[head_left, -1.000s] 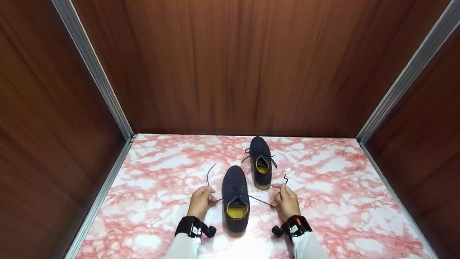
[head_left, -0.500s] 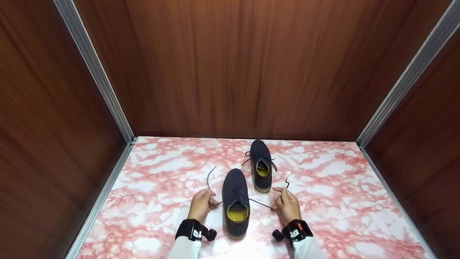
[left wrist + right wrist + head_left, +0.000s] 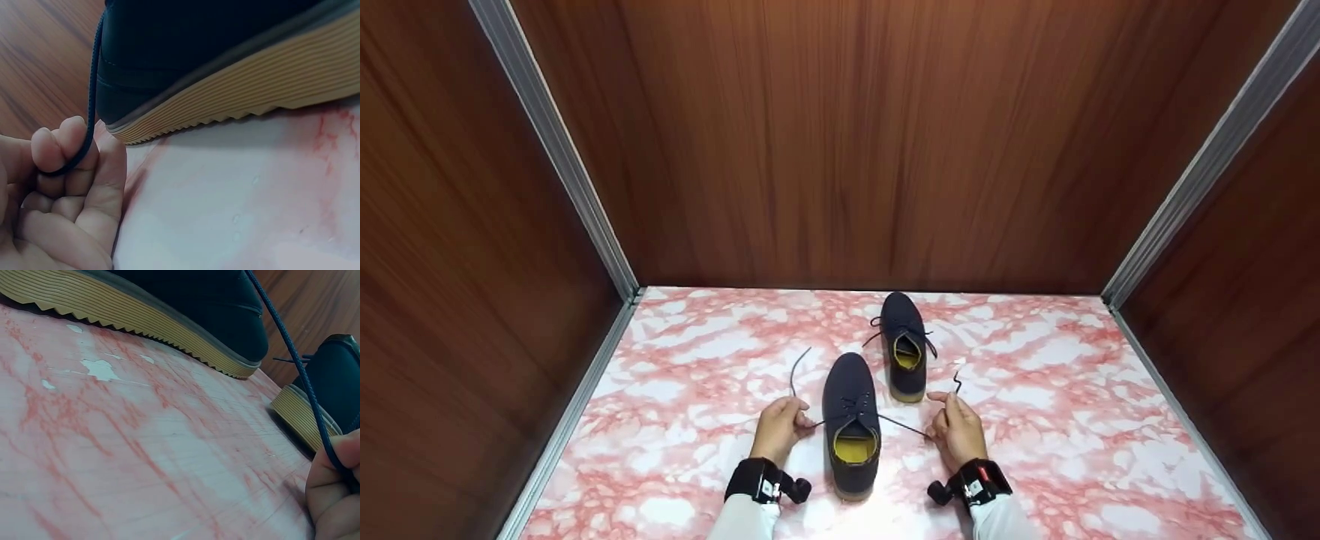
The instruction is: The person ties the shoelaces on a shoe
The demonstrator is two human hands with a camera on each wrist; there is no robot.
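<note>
A dark navy lace-up shoe (image 3: 849, 382) with a yellow lining stands on the table, toe pointing away from me. To its left my left hand (image 3: 780, 426) pinches one end of its shoelace (image 3: 91, 84), and the loose tip sticks up beyond the fingers. On the other side my right hand (image 3: 958, 429) grips the other lace end (image 3: 298, 363), its crinkled tip rising above the fingers. Both laces run out sideways from the shoe's eyelets, the right one stretched straight. In the wrist views the ribbed tan sole (image 3: 236, 84) sits flat on the table.
The matching shoe (image 3: 905, 330) stands farther back and slightly right, its lace tied in a bow. A red-and-white marbled tabletop (image 3: 690, 420) lies under everything. Brown wood-grain panels (image 3: 840, 150) with metal corner strips (image 3: 562, 142) enclose the back and sides.
The view has shifted slightly, so everything sits a little lower in the picture. Both hands keep their hold on the lace ends, and the shoes stay in place.
</note>
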